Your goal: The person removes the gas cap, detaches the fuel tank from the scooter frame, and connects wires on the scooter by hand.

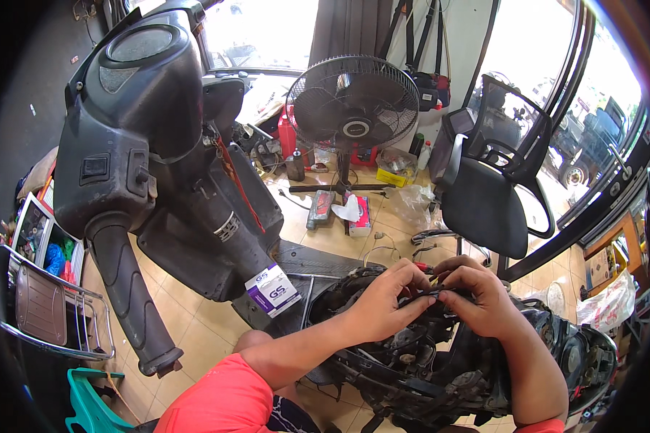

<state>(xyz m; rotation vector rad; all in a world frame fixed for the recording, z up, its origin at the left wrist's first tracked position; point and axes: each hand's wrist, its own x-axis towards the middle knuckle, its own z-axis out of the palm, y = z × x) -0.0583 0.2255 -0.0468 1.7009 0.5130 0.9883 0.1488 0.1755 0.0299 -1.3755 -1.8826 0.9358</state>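
Observation:
Over the stripped rear body of a motor scooter [404, 361], both my hands meet at a thin black length of wiring [419, 294]. My left hand [391, 297] pinches it between thumb and fingers. Close beside, my right hand [478, 294] is closed on the same wiring, thumb against the fingertips. Bits of red and yellow show at the fingers, too small to name. Loose wires with a connector [383, 249] rise just beyond my left hand. Below my hands lie exposed engine and frame parts, partly hidden by my forearms.
The scooter's handlebar grip [131, 289] and front panel stand at left. A white and purple box [273, 290] rests on the footboard. Beyond are a black fan [354, 128], a grey bottle [321, 209], and an office chair [487, 209]. A green plastic chair [94, 404] stands lower left.

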